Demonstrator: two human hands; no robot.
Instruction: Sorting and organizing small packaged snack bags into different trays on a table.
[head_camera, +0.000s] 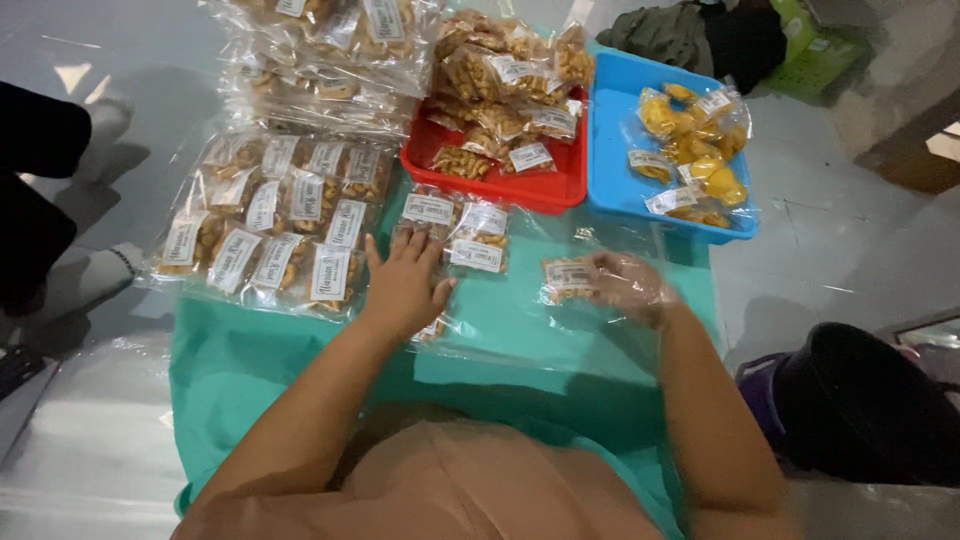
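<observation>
Under the right hand (628, 288), on the green cloth (250, 370) just in front of the blue tray (610, 150), sits one small snack packet (567, 275); the fingers curl around its right end through what looks like a large clear bag (560, 330) draped over hand and packet, a light grasp, not clenched. Left hand (405, 285) lies flat, fingers spread and released, pressing on a small cluster of labelled packets (455, 230) just beside the red tray (500, 185). Risks, as I judge them: the film is slick and crinkly, so the packet could slide out of that loose pinch or snag at the bag mouth; contents look like brittle fried chips, so the flat left palm could crush them; glare on the plastic hides edges. Materials: thin glossy cellophane pouches, white paper labels, brown ridged snacks; rigid moulded trays, the red one heaped with similar pouches, the blue one holding packs of yellow crackers (695, 150). Left of the hands, a big bundle of packed pouches (270, 225) lies in rows; more bagged stacks (320, 60) sit behind it
</observation>
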